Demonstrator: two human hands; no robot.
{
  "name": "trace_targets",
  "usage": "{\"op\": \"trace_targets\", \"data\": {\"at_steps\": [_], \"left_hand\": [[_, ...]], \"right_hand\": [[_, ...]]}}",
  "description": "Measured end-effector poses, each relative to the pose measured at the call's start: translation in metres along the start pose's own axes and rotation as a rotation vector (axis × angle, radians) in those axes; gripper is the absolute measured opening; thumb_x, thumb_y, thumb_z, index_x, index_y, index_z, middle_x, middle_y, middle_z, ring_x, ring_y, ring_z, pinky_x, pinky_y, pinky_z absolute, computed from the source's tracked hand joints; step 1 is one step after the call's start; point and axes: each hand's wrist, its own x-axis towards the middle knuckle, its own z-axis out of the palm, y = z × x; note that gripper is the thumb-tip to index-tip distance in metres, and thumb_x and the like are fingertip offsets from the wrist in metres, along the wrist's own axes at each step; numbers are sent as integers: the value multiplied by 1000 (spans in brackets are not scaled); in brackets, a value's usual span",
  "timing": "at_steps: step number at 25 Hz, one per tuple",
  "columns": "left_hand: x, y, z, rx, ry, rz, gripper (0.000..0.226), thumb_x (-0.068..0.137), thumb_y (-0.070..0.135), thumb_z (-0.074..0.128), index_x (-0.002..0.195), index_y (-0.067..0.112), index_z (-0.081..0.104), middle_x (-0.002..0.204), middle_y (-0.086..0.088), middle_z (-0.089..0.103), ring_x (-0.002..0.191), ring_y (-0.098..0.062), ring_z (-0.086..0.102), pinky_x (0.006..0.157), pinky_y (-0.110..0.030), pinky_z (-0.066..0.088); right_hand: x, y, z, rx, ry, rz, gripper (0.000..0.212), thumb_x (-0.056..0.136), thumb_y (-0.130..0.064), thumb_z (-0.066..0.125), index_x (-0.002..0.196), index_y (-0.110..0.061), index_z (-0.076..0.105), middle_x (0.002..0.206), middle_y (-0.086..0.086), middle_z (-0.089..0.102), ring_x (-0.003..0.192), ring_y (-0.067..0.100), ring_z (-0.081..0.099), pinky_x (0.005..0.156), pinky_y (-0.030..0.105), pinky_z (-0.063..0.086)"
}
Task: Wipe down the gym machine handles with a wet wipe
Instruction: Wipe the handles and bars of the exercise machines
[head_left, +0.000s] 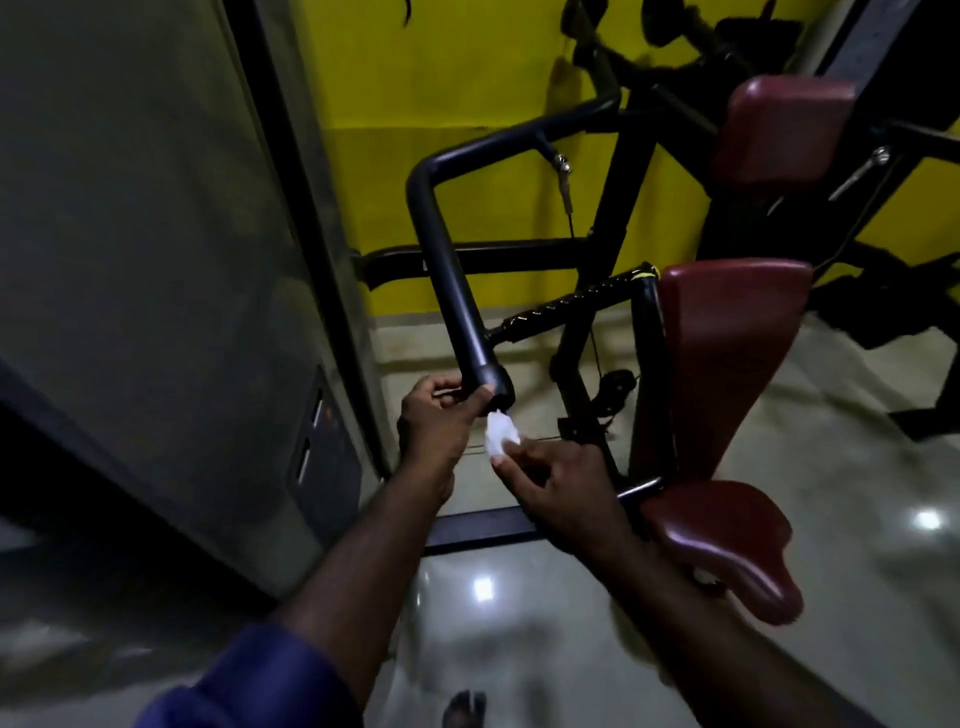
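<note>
A black bent machine handle (451, 280) comes down from the frame to a capped end near the middle of the view. My left hand (436, 423) grips that lower end, fingers curled round it. Just below the cap, my right hand (556, 483) pinches a crumpled white wet wipe (500, 436) between thumb and fingertips. The wipe's top touches or nearly touches the end cap. A second handle, black with spiral tape (571, 304), runs behind.
Dark red pads of the machine stand to the right: a backrest (727, 358), a seat (727, 545) and an upper pad (779, 124). A grey panel with a black frame (156, 234) fills the left. Yellow wall behind, glossy floor (519, 623) below.
</note>
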Motion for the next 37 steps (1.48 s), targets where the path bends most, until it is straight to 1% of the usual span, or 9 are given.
{"op": "trace_targets", "data": {"at_steps": [6,10,14,19,25,28,30,33,37], "left_hand": [[25,-7,6,-22,59,-14,37,62,10,99,75,13,65,77,-6,76,69,-19,72,63,-31,58],[15,-4,9,27,103,40,33,68,6,95,80,11,65,83,-9,76,75,-20,70,73,-38,61],[5,-2,15,152,209,78,32,69,17,96,87,13,69,93,-7,77,87,-23,74,82,-39,62],[-6,4,24,193,255,99,26,77,14,91,90,11,69,87,0,73,81,-16,71,68,-18,55],[-11,13,24,469,291,98,33,78,33,91,92,20,64,99,-3,72,91,-21,71,84,-43,62],[-42,8,36,768,255,568,34,82,28,84,103,16,61,106,1,58,94,-17,59,82,-29,50],[-64,-5,45,884,-66,818,23,91,35,71,98,15,62,96,1,62,87,-18,59,77,-30,48],[-62,-16,57,1166,-358,730,37,97,55,50,90,20,59,77,-3,64,74,-26,62,66,-39,51],[-51,-9,86,1414,-271,634,38,96,57,52,86,24,67,83,-6,70,84,-29,65,68,-33,42]], "right_hand": [[57,17,29,487,-85,542,33,78,-36,88,97,-16,70,81,0,76,71,16,73,64,31,59],[71,1,46,620,-345,643,13,92,-14,63,87,-2,63,70,12,61,50,22,56,51,29,46],[53,6,22,3,-554,219,25,102,-31,49,95,-8,56,85,11,65,77,34,66,78,43,56],[-27,23,-15,-750,-411,-233,14,92,-22,63,99,-9,63,80,10,63,67,31,63,112,67,35],[37,-2,8,-496,-515,-80,36,105,-23,43,135,-3,36,127,9,64,113,32,66,91,43,43],[-6,32,-13,-730,-532,-383,36,98,-12,31,129,-9,51,118,9,60,101,33,66,102,48,36],[-29,65,-36,-813,-402,-674,39,90,-14,28,111,-13,61,99,9,62,90,31,60,106,51,33],[3,125,-78,-858,-136,-1084,26,95,-14,38,109,-13,59,98,9,57,101,31,60,120,53,30],[46,180,-128,-972,-35,-1288,34,105,-27,44,134,-13,55,138,12,58,141,34,47,125,57,10]]}}
